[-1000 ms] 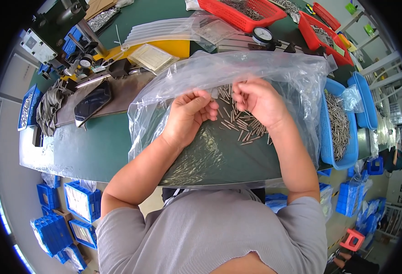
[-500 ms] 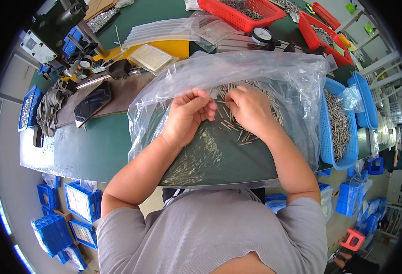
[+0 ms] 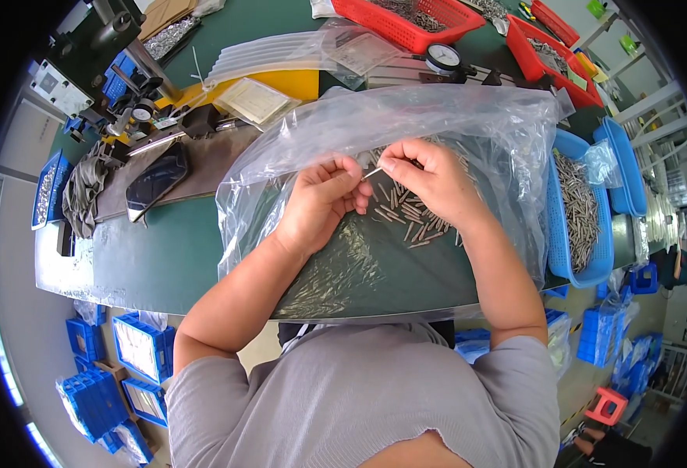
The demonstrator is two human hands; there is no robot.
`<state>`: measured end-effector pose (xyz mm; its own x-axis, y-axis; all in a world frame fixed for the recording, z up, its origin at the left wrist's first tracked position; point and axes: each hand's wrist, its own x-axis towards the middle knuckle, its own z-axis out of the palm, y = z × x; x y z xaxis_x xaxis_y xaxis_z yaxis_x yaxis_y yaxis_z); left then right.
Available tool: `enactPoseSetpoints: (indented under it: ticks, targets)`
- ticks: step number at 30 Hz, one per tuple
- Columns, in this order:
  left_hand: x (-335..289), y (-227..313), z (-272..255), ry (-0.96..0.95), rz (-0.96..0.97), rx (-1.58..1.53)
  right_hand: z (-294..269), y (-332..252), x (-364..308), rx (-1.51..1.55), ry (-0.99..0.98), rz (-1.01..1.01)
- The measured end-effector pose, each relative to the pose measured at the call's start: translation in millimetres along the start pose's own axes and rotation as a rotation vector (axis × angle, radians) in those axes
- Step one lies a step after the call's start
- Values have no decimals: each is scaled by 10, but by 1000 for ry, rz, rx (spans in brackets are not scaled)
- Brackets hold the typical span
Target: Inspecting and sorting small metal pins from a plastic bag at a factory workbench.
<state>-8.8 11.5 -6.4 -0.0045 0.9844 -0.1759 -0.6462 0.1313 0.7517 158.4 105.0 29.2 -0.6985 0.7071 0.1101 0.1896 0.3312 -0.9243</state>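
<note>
Currently right hand (image 3: 434, 182) is pinching a slim silvery metal pin (image 3: 372, 172) near loose grey metal pins (image 3: 412, 209); left hand (image 3: 318, 196) is meeting the pin's end, fingers curled, grip unclear. Probably passing across; next move's seemingly calling for firm left hold.

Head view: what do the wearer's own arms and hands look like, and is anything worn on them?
The left hand and right hand are ungloved. Both forearms are bare, with no watch, bracelet, cable or marking visible. The short sleeves are plain grey, matching the shirt.
</note>
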Motion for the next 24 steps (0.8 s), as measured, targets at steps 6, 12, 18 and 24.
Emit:
enactPoseSetpoints:
  ticks: [6,12,18,24]
  targets:
    - [-9,-8,9,-25,1,-3,6,-28,-14,-34,31,-8]
    - [-15,-4,6,-41,6,-20,19,-56,-18,-46,-8,19]
    - [-26,-15,26,-90,12,-45,94,9,-3,459,-179,112]
    - [-15,-28,16,-81,31,-68,73,-51,-8,560,-269,247]
